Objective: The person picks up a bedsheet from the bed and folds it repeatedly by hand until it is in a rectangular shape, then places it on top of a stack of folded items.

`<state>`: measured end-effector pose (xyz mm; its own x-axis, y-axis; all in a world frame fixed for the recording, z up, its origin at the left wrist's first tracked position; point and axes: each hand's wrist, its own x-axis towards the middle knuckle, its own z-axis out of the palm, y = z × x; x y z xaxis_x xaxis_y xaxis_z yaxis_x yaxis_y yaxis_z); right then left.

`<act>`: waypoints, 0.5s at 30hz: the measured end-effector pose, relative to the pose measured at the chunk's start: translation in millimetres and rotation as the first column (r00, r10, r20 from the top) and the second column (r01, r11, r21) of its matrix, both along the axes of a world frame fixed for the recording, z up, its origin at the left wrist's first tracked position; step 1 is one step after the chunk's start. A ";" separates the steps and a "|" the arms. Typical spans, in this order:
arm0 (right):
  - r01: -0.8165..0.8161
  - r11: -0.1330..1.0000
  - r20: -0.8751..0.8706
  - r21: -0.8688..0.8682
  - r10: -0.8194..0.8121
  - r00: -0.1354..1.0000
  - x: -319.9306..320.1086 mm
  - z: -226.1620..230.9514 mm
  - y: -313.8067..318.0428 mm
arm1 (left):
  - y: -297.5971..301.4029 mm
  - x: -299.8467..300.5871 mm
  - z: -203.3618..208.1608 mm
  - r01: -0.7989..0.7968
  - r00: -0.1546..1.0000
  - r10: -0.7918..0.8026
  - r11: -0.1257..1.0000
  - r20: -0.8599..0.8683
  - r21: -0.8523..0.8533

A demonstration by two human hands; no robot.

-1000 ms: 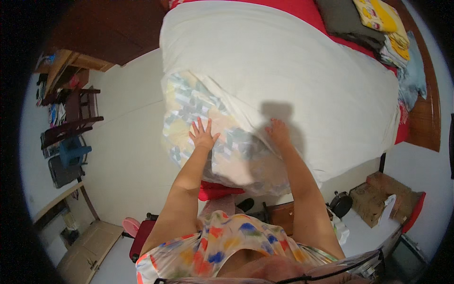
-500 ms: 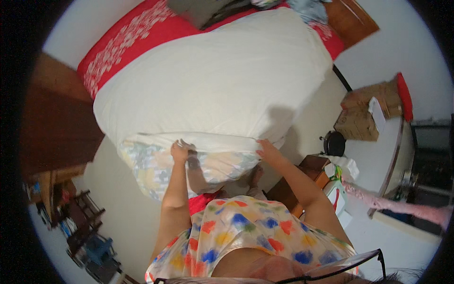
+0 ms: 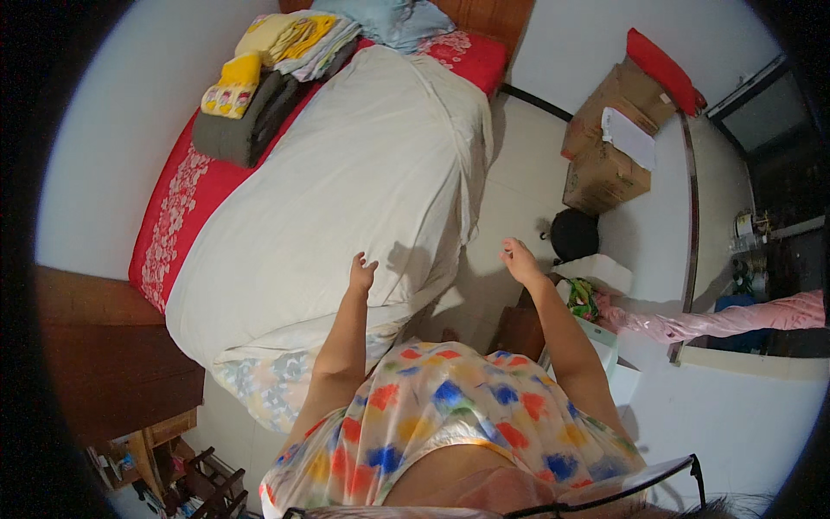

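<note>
A large white quilt cover (image 3: 303, 233) lies spread over the bed, its right side hanging in loose folds. From beneath its near edge shows a pale patterned quilt (image 3: 268, 385) with grey and yellow shapes. My left hand (image 3: 363, 273) hovers over the near part of the white cover, fingers apart and nothing in them. Off to the right of the bed, above the floor, is my right hand (image 3: 520, 261); its fingers are loosely bent and it holds nothing. Neither hand appears to touch the fabric.
A red flowered bedsheet (image 3: 164, 233) shows along the left side. On it sit a folded dark blanket (image 3: 229, 130), yellow folded bedding (image 3: 277, 39) and a blue pillow (image 3: 389, 19). Cardboard boxes (image 3: 605, 177), a round black stool (image 3: 574, 235) and a brown cabinet (image 3: 112, 363) flank the bed.
Both hands have let go of the white cover's near edge and lifted off it. The view has swung to the right, bringing the folded bedding fully into sight.
</note>
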<state>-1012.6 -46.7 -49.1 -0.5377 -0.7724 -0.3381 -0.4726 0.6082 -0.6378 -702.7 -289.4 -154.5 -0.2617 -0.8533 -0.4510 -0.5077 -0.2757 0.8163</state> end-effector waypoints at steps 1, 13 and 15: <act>0.011 1.000 0.002 0.007 -0.011 1.000 -16.1 -1.5 2.4 | -0.9 -21.5 8.1 0.043 0.999 -0.043 0.999 0.011 -0.001; 0.035 0.998 0.099 0.058 -0.041 0.994 -160.4 2.7 -40.4 | -78.5 -176.3 -42.6 0.053 0.998 -0.058 0.983 0.021 0.173; 0.044 0.994 0.058 0.105 -0.051 0.997 -188.5 5.7 -40.6 | -86.9 -216.5 -43.3 0.096 0.993 -0.108 0.977 0.053 0.188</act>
<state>-1201.1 -87.2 -43.5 -0.5489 -0.7058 -0.4478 -0.4040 0.6931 -0.5970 -919.2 -376.3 -197.7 -0.3090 -0.7241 -0.6166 -0.5895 -0.3629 0.7217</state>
